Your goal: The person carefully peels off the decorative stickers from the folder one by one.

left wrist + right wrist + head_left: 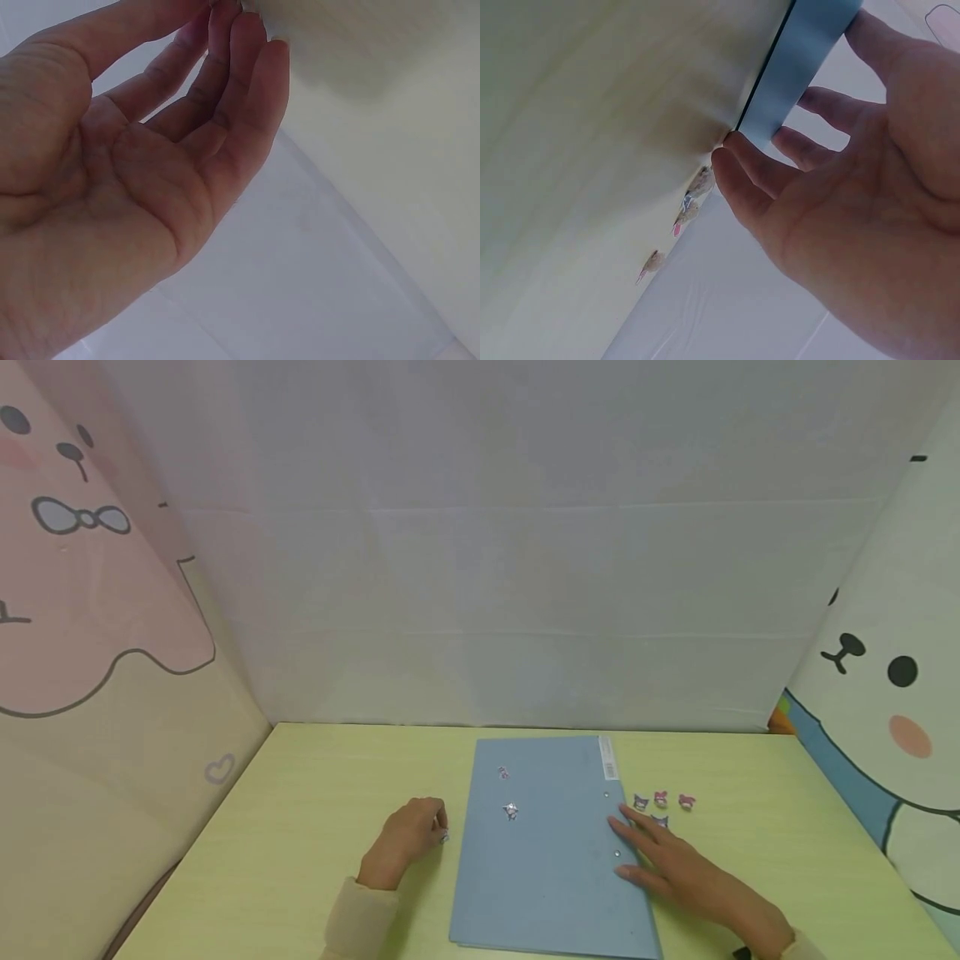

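Observation:
A blue folder (551, 877) lies on the table, with a white barcode label (608, 758) at its upper right corner. On its cover sit two small cartoon charms, one pale (503, 772) and one white and dark (511, 811). Left of the folder, my left hand (405, 835) pinches another small charm (444, 837) at its fingertips, low over the table. The fingertips are cut off at the top of the left wrist view. My right hand (671, 868) rests with extended fingers on the folder's right edge, also along the blue spine (802, 67) in the right wrist view.
Several cartoon charms lie right of the folder, among them a pink one (661, 798), another pink one (686, 802) and a purple-blue one (641, 802). Pale wood-grain table (337, 777) surrounds the folder. A white curtain (510, 610) hangs behind, with printed cloths at both sides.

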Demonstrator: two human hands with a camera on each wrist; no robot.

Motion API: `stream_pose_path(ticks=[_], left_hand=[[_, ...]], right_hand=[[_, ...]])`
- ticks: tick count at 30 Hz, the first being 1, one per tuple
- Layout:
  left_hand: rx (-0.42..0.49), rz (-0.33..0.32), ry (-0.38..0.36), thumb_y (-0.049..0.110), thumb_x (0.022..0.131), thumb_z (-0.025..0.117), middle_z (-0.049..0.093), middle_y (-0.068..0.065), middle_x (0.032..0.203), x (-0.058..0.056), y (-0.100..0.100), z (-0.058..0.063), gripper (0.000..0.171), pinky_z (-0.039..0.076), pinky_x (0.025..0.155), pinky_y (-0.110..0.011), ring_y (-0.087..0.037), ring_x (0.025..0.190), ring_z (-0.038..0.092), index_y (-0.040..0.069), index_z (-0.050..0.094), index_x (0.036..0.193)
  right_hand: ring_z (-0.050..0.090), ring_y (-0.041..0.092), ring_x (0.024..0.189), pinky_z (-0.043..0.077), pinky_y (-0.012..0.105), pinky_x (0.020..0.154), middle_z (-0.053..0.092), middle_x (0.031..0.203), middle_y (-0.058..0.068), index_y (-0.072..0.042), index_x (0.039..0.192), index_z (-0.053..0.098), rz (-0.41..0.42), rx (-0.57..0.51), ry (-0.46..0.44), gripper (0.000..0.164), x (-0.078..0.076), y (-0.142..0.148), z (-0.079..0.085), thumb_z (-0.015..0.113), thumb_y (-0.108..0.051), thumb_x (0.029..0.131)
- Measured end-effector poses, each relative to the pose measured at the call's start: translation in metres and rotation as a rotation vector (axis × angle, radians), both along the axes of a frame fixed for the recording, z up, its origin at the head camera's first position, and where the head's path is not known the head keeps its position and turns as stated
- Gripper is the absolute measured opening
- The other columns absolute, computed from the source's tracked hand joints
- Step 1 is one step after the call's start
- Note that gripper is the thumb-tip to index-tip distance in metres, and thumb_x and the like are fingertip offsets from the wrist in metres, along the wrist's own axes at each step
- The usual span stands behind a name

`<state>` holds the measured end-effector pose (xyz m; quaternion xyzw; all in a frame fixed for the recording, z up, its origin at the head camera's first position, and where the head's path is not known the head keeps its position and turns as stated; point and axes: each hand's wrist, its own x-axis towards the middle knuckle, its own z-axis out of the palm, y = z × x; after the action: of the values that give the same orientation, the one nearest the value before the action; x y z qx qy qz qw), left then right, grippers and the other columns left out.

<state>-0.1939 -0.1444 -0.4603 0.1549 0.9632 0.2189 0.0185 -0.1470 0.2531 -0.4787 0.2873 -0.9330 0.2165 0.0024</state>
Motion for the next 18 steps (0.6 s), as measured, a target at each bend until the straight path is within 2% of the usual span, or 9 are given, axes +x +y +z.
stream_pose_path(ticks=[10,18], left_hand=[[-0.067,0.007,0.038,-0.004,0.086,0.072,0.057,-0.002,0.079,-0.001,0.008,0.0,0.014,0.047,0.06,-0.032,-0.017,0.072,0.052,0.005,0.064,0.078],[-0.022,-0.033,0.09,-0.001,0.088,0.071,0.058,-0.005,0.08,-0.003,0.016,-0.004,0.008,0.048,0.06,-0.034,-0.02,0.071,0.055,0.001,0.063,0.087]], right_hand=[[0.051,0.046,0.133,0.048,0.061,0.099,0.043,0.155,0.024,-0.003,0.15,0.051,-0.021,0.005,-0.029,0.063,0.0,-0.001,0.0,0.065,-0.04,0.1],[0.049,0.047,0.135,0.046,0.063,0.1,0.042,0.156,0.023,-0.005,0.15,0.05,-0.029,-0.003,-0.053,0.063,0.001,-0.002,0.001,0.065,-0.04,0.101]])
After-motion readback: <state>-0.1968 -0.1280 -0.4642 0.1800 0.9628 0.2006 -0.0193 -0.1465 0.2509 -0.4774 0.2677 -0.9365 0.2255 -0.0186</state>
